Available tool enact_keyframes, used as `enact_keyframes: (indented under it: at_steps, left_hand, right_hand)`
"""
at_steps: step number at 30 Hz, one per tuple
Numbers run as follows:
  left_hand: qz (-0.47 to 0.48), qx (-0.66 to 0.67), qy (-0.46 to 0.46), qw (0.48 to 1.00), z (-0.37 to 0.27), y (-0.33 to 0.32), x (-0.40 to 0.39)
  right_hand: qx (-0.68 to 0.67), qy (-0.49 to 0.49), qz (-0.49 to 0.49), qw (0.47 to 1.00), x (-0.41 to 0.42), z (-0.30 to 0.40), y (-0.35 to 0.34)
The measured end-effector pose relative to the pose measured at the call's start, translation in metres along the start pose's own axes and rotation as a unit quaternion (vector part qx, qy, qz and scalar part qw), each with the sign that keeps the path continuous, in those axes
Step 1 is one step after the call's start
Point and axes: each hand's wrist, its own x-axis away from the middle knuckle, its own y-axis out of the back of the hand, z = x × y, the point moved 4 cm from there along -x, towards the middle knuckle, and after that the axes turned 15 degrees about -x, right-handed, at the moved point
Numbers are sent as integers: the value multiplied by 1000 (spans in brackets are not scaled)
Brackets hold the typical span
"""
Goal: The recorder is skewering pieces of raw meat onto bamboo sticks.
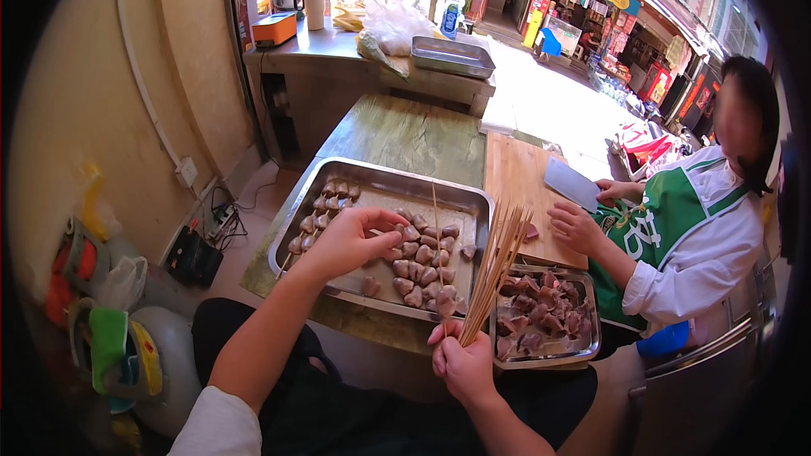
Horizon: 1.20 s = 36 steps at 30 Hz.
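My right hand (466, 361) grips a bundle of bamboo skewers (491, 272). One separate skewer (436, 209) also stands in that grip, with a poultry heart (446, 305) threaded low on it. Over the metal tray (405, 176), my left hand (355, 237) has its thumb and fingertips around another heart (400, 229). Many loose hearts (418, 272) lie in the tray's middle and right. Filled skewers (326, 206) of hearts rest along its left side.
A co-worker's hand (573, 228) is beside a cleaver (570, 182) over a wooden cutting board (516, 171). A smaller tray (592, 335) holds dark meat pieces. Behind the table (412, 130) is a counter (304, 54) bearing an empty metal pan (453, 57). A gas cylinder (165, 367) stands at left.
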Motion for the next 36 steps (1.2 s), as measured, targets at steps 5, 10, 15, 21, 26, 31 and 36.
enact_keyframes:
  at_steps: [5, 10, 15, 21, 26, 31, 36]
  left_hand:
    - [-19, 244, 29, 969, 9, -1, -4]
    - [-25, 129, -7, 991, 7, -8, -3]
    - [-21, 187, -4, 982, 14, -17, -4]
    - [-91, 293, 6, 952, 13, -10, -6]
    - [-111, 347, 19, 931, 11, -4, -3]
    - [-122, 363, 14, 924, 6, -3, -1]
    - [-129, 354, 9, 926, 7, -1, -1]
  right_hand:
    - [-1, -21, 11, 1000, 7, -3, 0]
    - [-8, -43, 12, 999, 18, -5, -5]
    - [-4, -56, 14, 998, 23, -12, -3]
    - [10, -74, 9, 997, 32, -26, -11]
    - [12, -95, 24, 995, 37, -40, -8]
    - [1, -101, 32, 994, 35, -45, -7]
    - [15, -93, 24, 995, 35, -41, -11]
